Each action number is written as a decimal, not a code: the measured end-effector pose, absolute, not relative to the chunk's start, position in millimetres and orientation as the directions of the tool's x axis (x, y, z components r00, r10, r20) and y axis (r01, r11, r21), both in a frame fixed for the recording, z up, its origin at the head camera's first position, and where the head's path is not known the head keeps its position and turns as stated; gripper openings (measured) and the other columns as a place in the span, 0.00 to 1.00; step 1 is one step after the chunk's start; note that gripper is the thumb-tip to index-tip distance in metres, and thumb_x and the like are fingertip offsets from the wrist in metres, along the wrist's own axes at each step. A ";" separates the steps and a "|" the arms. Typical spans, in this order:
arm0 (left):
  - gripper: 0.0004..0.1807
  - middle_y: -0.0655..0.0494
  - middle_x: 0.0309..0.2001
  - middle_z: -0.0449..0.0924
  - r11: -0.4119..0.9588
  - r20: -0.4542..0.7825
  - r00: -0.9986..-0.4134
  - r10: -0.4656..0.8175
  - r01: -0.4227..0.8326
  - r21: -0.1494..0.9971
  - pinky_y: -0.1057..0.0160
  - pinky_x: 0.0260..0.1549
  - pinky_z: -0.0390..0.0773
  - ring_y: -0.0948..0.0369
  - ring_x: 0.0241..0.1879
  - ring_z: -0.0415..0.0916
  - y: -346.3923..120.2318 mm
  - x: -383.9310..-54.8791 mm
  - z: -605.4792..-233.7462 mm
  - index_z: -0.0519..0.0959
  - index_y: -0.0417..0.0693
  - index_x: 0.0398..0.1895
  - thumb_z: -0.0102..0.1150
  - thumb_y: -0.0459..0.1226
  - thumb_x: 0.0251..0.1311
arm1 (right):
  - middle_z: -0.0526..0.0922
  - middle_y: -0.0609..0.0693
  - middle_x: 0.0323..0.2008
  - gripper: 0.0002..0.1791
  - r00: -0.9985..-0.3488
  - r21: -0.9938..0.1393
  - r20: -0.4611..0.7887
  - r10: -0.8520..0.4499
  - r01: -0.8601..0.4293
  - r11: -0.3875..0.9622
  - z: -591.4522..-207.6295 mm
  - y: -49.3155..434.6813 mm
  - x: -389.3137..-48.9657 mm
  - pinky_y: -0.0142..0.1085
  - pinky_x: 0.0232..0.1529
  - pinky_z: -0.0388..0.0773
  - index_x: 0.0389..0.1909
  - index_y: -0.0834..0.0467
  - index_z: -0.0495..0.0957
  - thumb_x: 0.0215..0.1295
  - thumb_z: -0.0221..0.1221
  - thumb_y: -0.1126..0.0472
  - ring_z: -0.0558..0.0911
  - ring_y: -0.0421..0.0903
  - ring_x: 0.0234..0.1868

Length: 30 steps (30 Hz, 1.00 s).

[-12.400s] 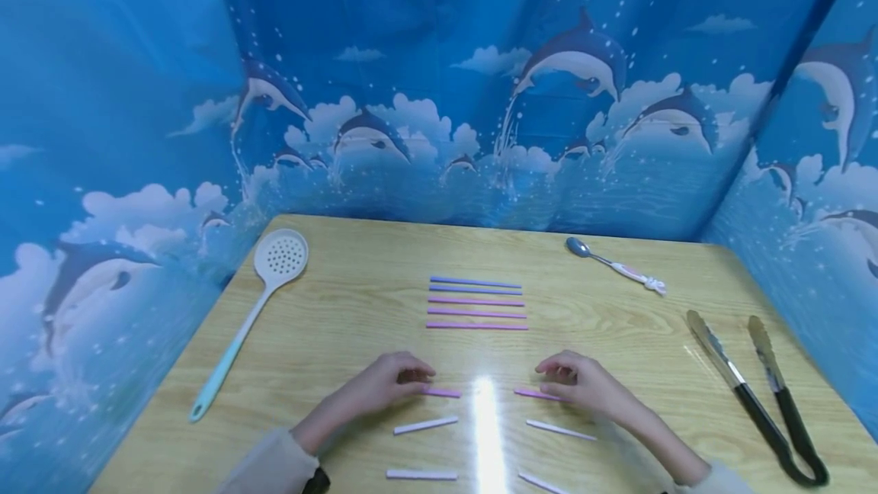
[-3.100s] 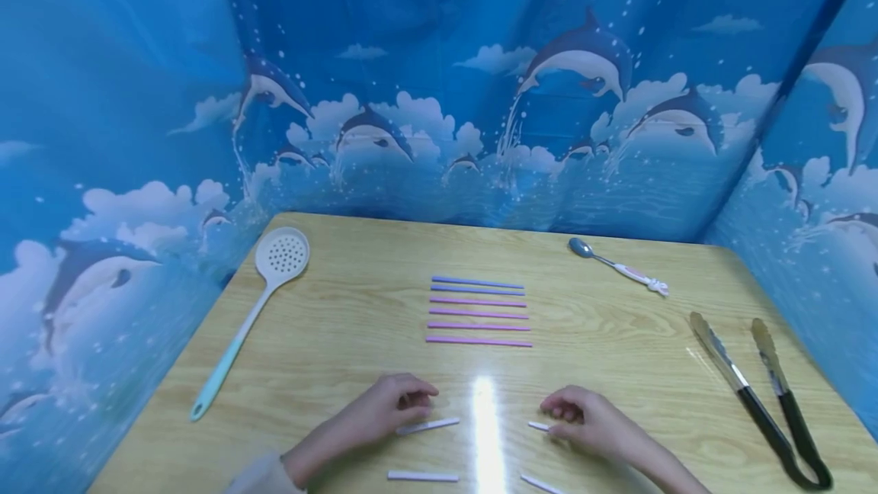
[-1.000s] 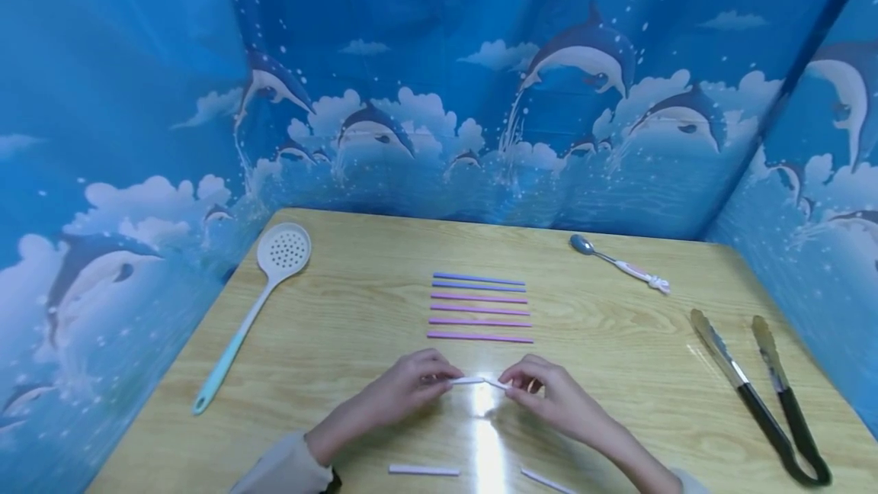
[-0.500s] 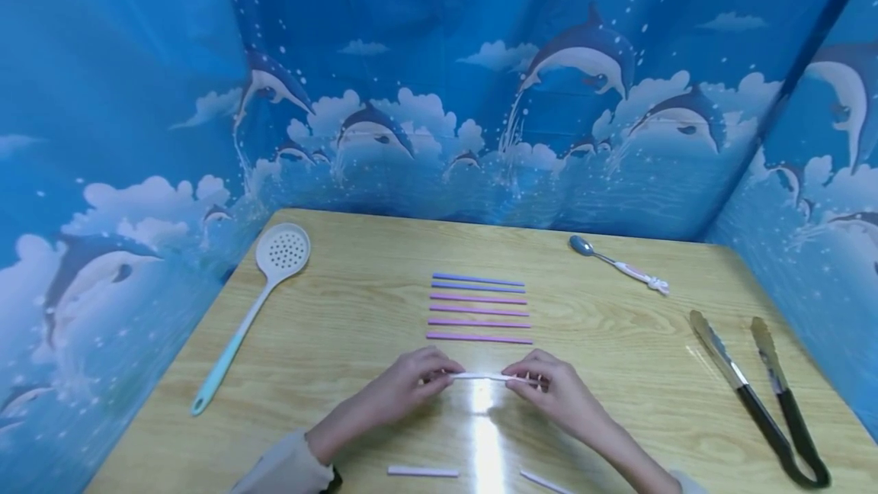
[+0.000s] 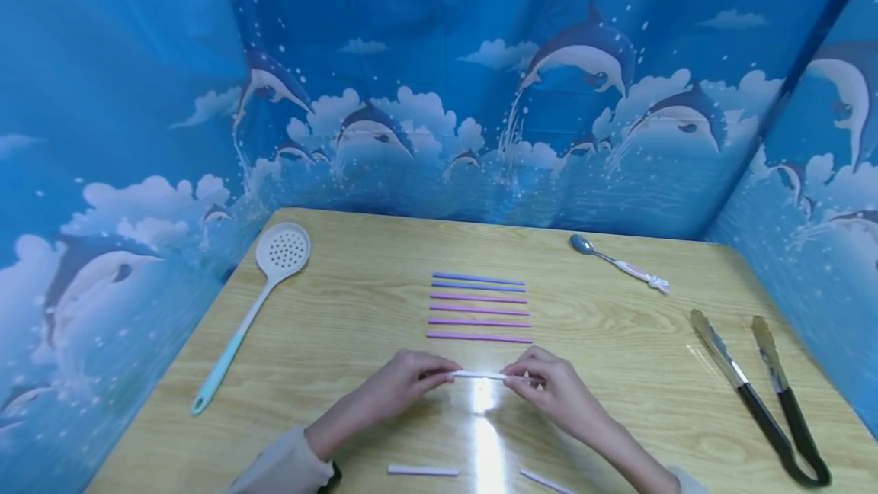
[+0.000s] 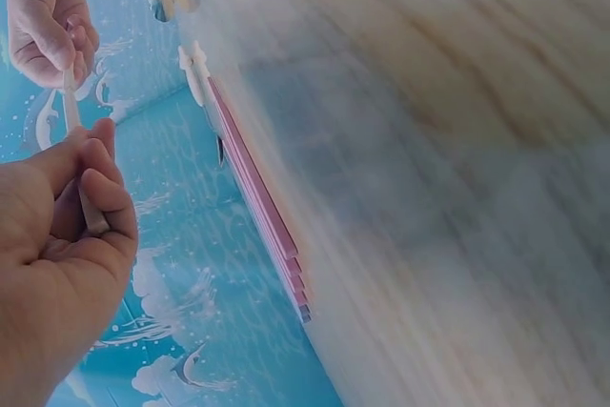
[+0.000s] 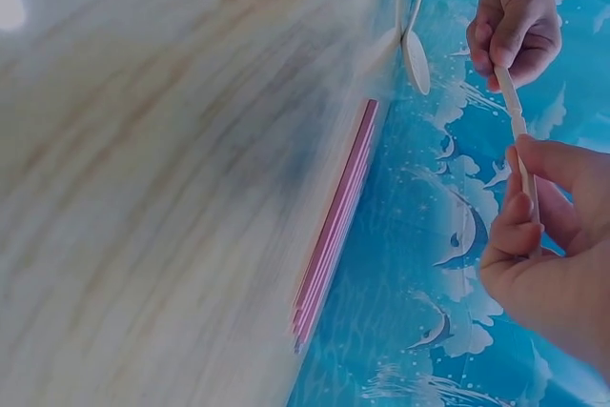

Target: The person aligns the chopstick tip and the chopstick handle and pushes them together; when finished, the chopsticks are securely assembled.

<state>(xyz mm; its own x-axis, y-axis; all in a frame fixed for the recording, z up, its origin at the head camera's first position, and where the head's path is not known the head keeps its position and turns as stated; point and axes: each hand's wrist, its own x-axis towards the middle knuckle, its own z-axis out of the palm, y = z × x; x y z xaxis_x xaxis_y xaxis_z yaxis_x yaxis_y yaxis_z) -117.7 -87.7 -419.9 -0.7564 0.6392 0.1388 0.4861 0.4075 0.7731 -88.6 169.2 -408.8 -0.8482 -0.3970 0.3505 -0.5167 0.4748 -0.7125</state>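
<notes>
Close over the table, my left hand (image 5: 411,381) and right hand (image 5: 549,386) pinch a thin pale stick (image 5: 479,374) from opposite ends. Two pieces of it meet end to end in a nearly straight line; in the right wrist view a narrow joint (image 7: 518,121) shows between the hands. The fingers of each hand curl round its own piece, hiding part of it. Nearer the person lie two more short pale pieces, one on the left (image 5: 422,471) and one on the right (image 5: 544,481). Beyond the hands, pink sticks (image 5: 480,337) and blue-violet sticks (image 5: 478,278) form parallel rows.
A skimmer with a pale green handle (image 5: 236,349) lies at the left of the wooden table (image 5: 357,273). Back right is a spoon with a white handle (image 5: 617,264). Black-handled tongs (image 5: 775,402) lie at the right. A dolphin-print curtain (image 5: 439,82) encloses the back and sides.
A pink stick has joined the rows, where pink pieces lay apart earlier. Both hands picked up the two pale pieces and brought them together; their bent meeting is now straight.
</notes>
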 end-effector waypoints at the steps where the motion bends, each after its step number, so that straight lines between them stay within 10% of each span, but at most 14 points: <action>1: 0.12 0.49 0.39 0.85 0.404 0.144 -0.754 0.641 0.491 0.772 0.74 0.29 0.77 0.60 0.30 0.80 -87.7 -118.0 -419.2 0.81 0.40 0.46 0.56 0.35 0.63 | 0.77 0.44 0.28 0.04 -0.849 -0.713 0.349 -0.397 -0.516 0.475 -408.1 169.1 -88.6 0.25 0.21 0.70 0.33 0.61 0.84 0.57 0.64 0.66 0.69 0.30 0.25; 30: 0.10 0.49 0.37 0.85 0.384 0.268 -0.677 0.685 0.648 0.658 0.76 0.31 0.77 0.67 0.33 0.80 -85.1 -128.2 -422.0 0.82 0.38 0.45 0.56 0.32 0.63 | 0.78 0.46 0.30 0.06 -0.824 -0.658 0.388 -0.413 -0.561 0.502 -412.7 168.6 -93.9 0.27 0.26 0.74 0.35 0.60 0.83 0.56 0.64 0.68 0.73 0.32 0.29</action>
